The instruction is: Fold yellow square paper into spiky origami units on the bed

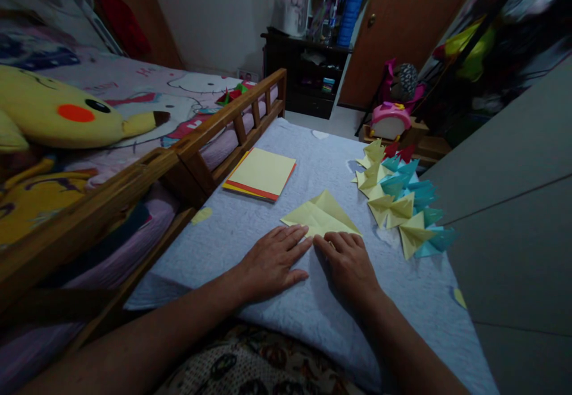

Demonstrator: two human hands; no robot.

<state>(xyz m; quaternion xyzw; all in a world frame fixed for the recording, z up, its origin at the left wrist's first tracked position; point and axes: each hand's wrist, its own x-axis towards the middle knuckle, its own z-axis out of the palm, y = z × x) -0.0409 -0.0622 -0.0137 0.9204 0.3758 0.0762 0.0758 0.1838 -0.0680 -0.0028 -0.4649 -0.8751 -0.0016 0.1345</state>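
Note:
A pale yellow sheet of origami paper point(322, 213), folded into a triangle with creases across it, lies on the cloth-covered table with its point facing away from me. My left hand point(276, 259) rests flat on its near edge, fingers stretched out and the thumb apart. Beside it, my right hand point(347, 264) presses on the right part of the same edge. Its fingers are bent and set on the paper, and its index fingertip almost meets the left fingertips. Under the hands, part of the near edge is hidden.
Left of the folded sheet lies a stack of square paper point(261, 172), yellow on top with orange below. Folded paper pieces point(397, 207) in yellow, blue and red stand along the right side. A wooden bed rail point(232, 115) borders the table; a yellow plush toy point(58, 109) lies beyond it.

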